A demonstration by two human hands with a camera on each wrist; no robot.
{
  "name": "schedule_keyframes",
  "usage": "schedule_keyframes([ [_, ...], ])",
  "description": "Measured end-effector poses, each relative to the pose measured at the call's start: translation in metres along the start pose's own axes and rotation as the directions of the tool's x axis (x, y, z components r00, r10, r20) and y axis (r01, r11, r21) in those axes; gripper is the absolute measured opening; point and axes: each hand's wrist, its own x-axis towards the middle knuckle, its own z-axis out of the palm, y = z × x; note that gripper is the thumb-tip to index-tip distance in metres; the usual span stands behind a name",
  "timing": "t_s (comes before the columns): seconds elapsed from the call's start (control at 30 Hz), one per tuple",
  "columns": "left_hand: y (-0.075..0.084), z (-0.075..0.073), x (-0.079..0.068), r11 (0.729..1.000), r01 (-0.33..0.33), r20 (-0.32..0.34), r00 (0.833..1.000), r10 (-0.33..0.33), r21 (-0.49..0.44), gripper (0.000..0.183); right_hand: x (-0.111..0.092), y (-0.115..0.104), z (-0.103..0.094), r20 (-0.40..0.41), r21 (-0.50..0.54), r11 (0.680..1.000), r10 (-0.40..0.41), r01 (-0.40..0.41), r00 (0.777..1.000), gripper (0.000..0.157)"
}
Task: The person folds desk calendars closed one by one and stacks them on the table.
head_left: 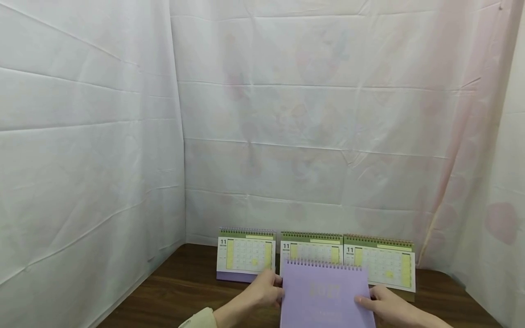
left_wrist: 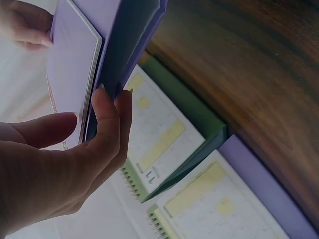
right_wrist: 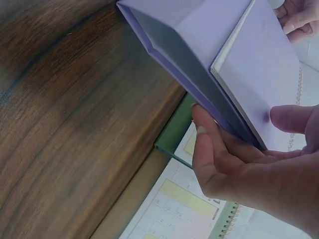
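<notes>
Both hands hold a purple spiral-bound desk calendar [head_left: 324, 291] by its two side edges, its 2021 cover facing me. My left hand [head_left: 265, 289] grips the left edge, thumb on the cover side and fingertips [left_wrist: 105, 102] at the stand's side opening. On the right edge, my right hand [head_left: 381, 300] presses its thumb [right_wrist: 289, 118] on the cover, with its fingers curled behind the stand. The calendar's folded stand [right_wrist: 179, 55] is spread into a wedge. Behind it, a green-based calendar [head_left: 311, 238] is partly hidden.
A purple-based calendar [head_left: 246, 255] stands at the back left and a tan-based one [head_left: 393, 269] at the back right, both opened to page 11. Dark wooden table [head_left: 176, 282] lies beneath. White cloth sheets [head_left: 303, 114] hang behind and at both sides.
</notes>
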Motion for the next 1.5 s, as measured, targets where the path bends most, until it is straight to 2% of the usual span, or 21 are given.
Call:
schedule_keyframes([
  [0.17,-0.008,0.004,0.004,0.997,0.066,0.018,0.998,-0.065,-0.029,0.016,0.003,0.004,0.002,0.021,0.045,0.998,0.032,-0.033,0.999,0.035],
  [0.3,-0.013,0.006,0.007,0.993,0.120,0.032,0.992,-0.120,0.001,0.016,0.006,0.007,0.004,0.071,0.119,0.992,0.040,-0.048,0.997,0.034],
  [0.53,-0.024,0.014,0.010,0.987,0.147,-0.007,0.989,-0.147,0.072,0.014,0.013,0.018,0.014,0.157,0.357,0.931,0.015,-0.071,0.988,0.033],
  [0.6,-0.028,0.016,0.010,0.984,0.166,-0.013,0.986,-0.165,0.064,0.016,0.014,0.019,0.017,0.155,0.361,0.930,0.015,-0.071,0.988,0.032],
  [0.7,-0.032,0.019,0.010,0.981,0.190,-0.020,0.982,-0.190,0.030,0.016,0.016,0.020,0.021,0.101,0.293,0.953,0.052,-0.080,0.994,0.031],
  [0.8,-0.036,0.022,0.011,0.980,0.198,-0.031,0.980,-0.198,0.009,0.015,0.019,0.022,0.024,-0.015,0.145,0.981,0.134,-0.131,0.991,0.028],
  [0.9,-0.040,0.025,0.012,0.976,0.216,-0.035,0.976,-0.216,-0.003,0.016,0.023,0.026,0.026,-0.095,0.048,0.982,0.189,-0.185,0.977,0.027],
  [1.0,-0.043,0.029,0.013,0.970,0.242,-0.040,0.969,-0.243,-0.022,0.018,0.027,0.031,0.026,-0.119,0.009,0.982,0.187,-0.187,0.975,0.029],
  [1.13,-0.045,0.032,0.014,0.958,0.285,-0.052,0.957,-0.285,0.004,0.020,0.032,0.034,0.028,-0.200,-0.053,0.967,0.234,-0.249,0.951,0.030],
  [1.3,-0.048,0.033,0.016,0.945,0.321,-0.041,0.947,-0.319,0.057,0.030,0.037,0.036,0.035,-0.321,-0.103,0.927,0.311,-0.360,0.894,0.031],
  [1.37,-0.051,0.034,0.017,0.945,0.319,-0.035,0.948,-0.317,0.078,0.033,0.037,0.036,0.037,-0.349,-0.114,0.918,0.321,-0.380,0.880,0.030],
  [1.5,-0.057,0.038,0.019,0.948,0.279,-0.058,0.960,-0.274,0.155,0.038,0.037,0.038,0.040,-0.362,-0.116,0.910,0.335,-0.398,0.870,0.031],
])
